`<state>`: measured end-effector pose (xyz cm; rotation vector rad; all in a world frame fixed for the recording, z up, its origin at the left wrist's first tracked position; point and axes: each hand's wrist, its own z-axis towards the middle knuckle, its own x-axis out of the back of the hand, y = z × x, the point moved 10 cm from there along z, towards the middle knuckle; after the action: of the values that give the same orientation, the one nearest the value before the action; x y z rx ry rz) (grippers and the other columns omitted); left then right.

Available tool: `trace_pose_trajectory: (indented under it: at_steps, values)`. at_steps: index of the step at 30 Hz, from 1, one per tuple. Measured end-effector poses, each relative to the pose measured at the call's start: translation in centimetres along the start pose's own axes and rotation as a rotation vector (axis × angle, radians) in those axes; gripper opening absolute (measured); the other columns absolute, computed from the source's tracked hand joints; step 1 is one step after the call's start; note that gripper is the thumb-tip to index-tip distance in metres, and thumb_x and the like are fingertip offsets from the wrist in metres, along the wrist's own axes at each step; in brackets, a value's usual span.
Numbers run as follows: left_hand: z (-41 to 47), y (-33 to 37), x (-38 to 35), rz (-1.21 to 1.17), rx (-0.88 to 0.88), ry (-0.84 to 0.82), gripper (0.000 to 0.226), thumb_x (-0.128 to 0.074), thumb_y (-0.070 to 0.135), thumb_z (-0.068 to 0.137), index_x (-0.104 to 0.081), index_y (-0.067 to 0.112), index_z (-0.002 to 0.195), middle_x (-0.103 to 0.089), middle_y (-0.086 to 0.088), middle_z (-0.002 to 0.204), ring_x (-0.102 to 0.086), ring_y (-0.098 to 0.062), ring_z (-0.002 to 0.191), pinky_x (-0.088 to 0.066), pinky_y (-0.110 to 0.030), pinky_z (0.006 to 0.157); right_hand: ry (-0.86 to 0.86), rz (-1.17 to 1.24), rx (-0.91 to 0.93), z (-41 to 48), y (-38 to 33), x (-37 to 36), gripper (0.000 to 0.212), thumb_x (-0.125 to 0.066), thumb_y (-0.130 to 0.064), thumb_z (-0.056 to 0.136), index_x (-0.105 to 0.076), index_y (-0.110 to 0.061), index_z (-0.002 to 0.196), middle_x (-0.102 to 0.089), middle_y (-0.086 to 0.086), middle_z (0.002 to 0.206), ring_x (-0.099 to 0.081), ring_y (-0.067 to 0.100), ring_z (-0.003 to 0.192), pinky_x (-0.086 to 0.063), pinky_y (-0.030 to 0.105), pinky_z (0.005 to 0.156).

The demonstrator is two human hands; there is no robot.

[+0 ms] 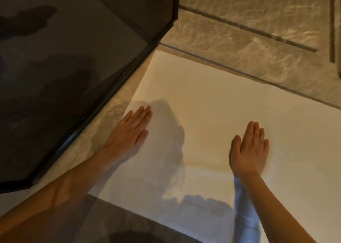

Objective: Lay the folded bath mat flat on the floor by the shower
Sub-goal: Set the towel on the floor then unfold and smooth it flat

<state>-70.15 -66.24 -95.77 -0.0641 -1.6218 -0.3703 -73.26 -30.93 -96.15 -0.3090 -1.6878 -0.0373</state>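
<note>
Nearest: both forearms reach in from the bottom edge, bare.

Left hand lies palm-down on the bath mat near its shower-side edge, fingers straight and together, gripping nothing. Right hand is the same: flat on the mat, fingers extended and pressing, no pinch. The hands are well apart.

The mat is white, unfolded and spread on the floor. One faint crease line runs between the hands; no raised folds or curled corners are visible in the part shown. The right and near edges run out of frame, so I can't confirm those.

Placement: the mat's left edge runs just beside the dark-framed shower glass, with a thin strip of floor between. Its far edge sits parallel to a grout line in the marbled floor tile beyond.

My read: the task is essentially done. What's left is smoothing out that crease, checking the unseen edges, and lifting the hands off.
</note>
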Motion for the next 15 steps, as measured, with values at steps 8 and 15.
trace_pose_trajectory:
  at_steps: [8,15]
  values:
    - [-0.3,-0.5,0.1,-0.006,-0.001,-0.020,0.059,-0.025,0.032,0.100,-0.024,0.007,0.154,-0.022,-0.007,0.162,-0.018,-0.021,0.150,-0.013,-0.040,0.122,-0.094,0.264,0.296,-6.3,-22.5,-3.4,0.066,-0.020,-0.040,0.099,-0.007,-0.010,0.156,-0.005,0.008,0.165,0.000,0.024,0.152,0.008,0.039,0.121]
    - [-0.4,-1.2,-0.5,0.022,0.018,-0.038,0.061,-0.021,0.034,0.101,-0.018,0.008,0.155,-0.016,-0.006,0.164,-0.012,-0.018,0.151,-0.010,-0.039,0.123,-0.054,0.132,0.351,-7.9,-17.5,-4.6,0.064,-0.014,-0.045,0.101,-0.010,-0.014,0.157,-0.013,0.004,0.164,-0.006,0.021,0.152,0.003,0.040,0.122]
